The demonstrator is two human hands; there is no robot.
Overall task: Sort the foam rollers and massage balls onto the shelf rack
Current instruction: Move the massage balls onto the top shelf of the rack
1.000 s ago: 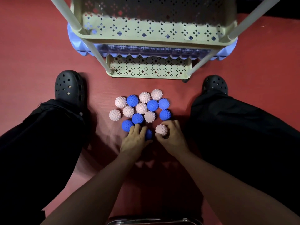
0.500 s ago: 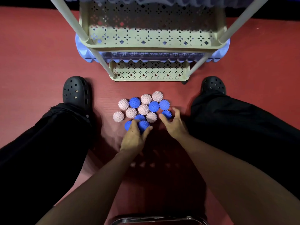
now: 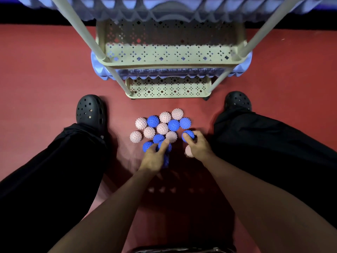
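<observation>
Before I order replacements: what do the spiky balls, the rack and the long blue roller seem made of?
Spiky balls: likely soft rubber or PVC, matte, with moulded nubs all over.
Rack: looks like moulded plastic, cream, smooth, with punched diamond holes.
Blue roller: probably foam, matte, with a ridged faceted end; hardness cannot be told.
</observation>
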